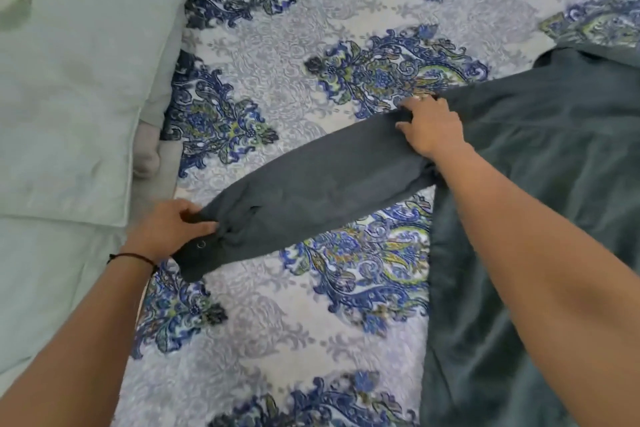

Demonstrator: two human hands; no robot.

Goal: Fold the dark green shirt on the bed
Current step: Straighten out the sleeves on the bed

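The dark green shirt [554, 156] lies spread on the right side of the bed [277, 340], its body running off the right edge of the frame. One long sleeve [311, 184] stretches out leftwards over the patterned cover. My left hand [169, 229] pinches the sleeve's cuff, where a small snap button shows. My right hand [433, 125] grips the sleeve's upper end near the shoulder, fingers curled over the fabric's far edge. The shirt's right half is out of view.
Two pale green pillows [69, 80] lie stacked along the left side, with a grey cloth [149, 156] tucked beside them. The blue and green paisley bedcover shows bare in the middle and at the bottom of the frame.
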